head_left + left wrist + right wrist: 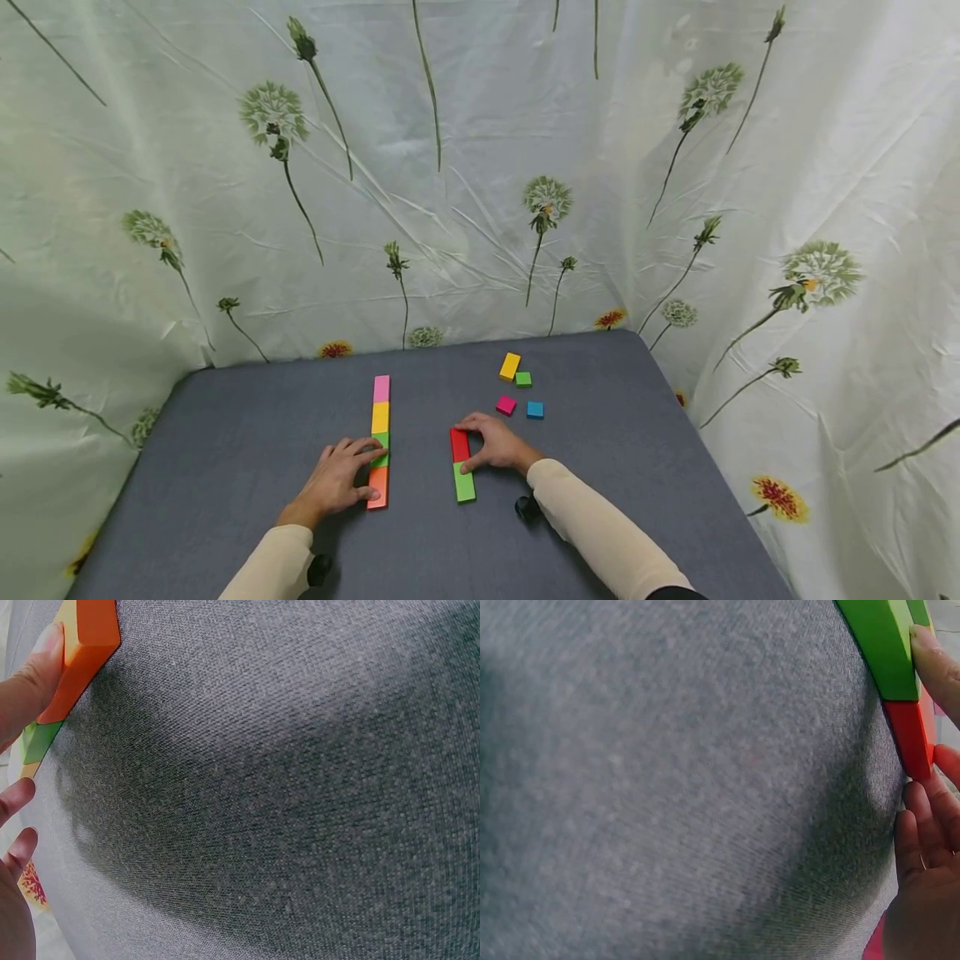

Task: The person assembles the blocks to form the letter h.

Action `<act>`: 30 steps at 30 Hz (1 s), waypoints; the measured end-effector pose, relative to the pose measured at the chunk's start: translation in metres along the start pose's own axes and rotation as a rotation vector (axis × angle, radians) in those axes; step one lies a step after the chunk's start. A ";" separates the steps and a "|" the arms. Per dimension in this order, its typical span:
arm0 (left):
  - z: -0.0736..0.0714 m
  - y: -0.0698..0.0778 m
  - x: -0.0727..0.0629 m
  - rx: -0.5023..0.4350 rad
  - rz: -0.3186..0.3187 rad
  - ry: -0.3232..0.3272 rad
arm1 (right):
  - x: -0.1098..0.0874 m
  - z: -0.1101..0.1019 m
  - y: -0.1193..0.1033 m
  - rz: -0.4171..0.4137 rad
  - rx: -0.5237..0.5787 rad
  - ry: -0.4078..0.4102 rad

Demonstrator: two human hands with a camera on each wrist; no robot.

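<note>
In the head view, a straight row on the left runs from a pink block (382, 388) through a yellow block (381, 416) and a green block (384, 459) to an orange block (380, 481). My left hand (335, 479) rests its thumb on the orange block and lays its fingers over the green one. Right of it, a red block (460, 444) and a light green block (465, 487) lie end to end. My right hand (498, 444) touches the red block's far end with its fingertips, thumb on the light green block near their joint.
Beyond my right hand lie a yellow block (510, 367), a small green block (523, 380), a magenta block (506, 405) and a blue block (535, 410). The grey tabletop (225, 450) meets a white flower-printed curtain (465, 208) at the back and sides.
</note>
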State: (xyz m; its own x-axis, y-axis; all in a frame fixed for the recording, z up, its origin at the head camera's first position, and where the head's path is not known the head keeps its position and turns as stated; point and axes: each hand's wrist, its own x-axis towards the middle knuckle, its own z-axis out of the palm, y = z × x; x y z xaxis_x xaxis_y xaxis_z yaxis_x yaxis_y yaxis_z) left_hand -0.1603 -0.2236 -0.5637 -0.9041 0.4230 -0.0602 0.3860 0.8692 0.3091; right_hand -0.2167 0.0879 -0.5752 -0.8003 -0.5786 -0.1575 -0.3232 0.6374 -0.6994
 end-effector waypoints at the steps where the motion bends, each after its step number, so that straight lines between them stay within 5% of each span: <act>1: 0.000 0.000 0.000 0.002 0.000 -0.001 | 0.000 0.000 -0.001 0.001 -0.002 -0.003; 25: 0.002 0.000 0.000 0.005 0.001 0.006 | -0.002 0.001 0.000 -0.015 0.021 0.009; 30: 0.002 -0.001 0.000 0.006 0.009 0.012 | -0.003 -0.002 0.002 -0.032 0.093 0.037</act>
State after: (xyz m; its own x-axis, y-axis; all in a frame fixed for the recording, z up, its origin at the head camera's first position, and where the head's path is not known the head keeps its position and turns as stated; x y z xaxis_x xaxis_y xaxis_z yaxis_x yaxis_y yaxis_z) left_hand -0.1601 -0.2239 -0.5657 -0.9027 0.4277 -0.0464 0.3951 0.8670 0.3038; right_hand -0.2159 0.0918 -0.5747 -0.8089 -0.5777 -0.1099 -0.3018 0.5682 -0.7656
